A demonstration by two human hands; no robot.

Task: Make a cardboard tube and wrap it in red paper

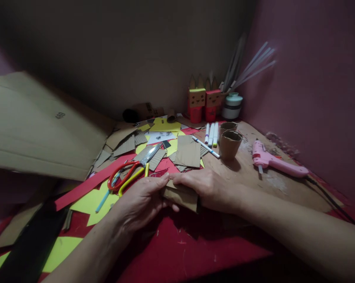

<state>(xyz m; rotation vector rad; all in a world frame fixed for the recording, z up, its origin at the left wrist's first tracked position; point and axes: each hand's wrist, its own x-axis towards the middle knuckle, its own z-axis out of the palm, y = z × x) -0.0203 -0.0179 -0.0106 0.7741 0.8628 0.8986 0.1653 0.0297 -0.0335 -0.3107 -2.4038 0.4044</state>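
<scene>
Between my two hands is a folded piece of brown cardboard, held just above the table's front edge. My left hand grips its left end, thumb on top and fingers beneath. On its right end my right hand is closed, fingers over the upper side. Beyond my left hand lie scissors with red and yellow handles, on top of paper and cardboard scraps. A flat cardboard piece rests just past my fingers.
A pink glue gun lies at right, its cord trailing off. Cardboard tubes and several markers are nearby. Two red figures with box heads stand at the back beside a jar of white sticks. A large carton fills the left.
</scene>
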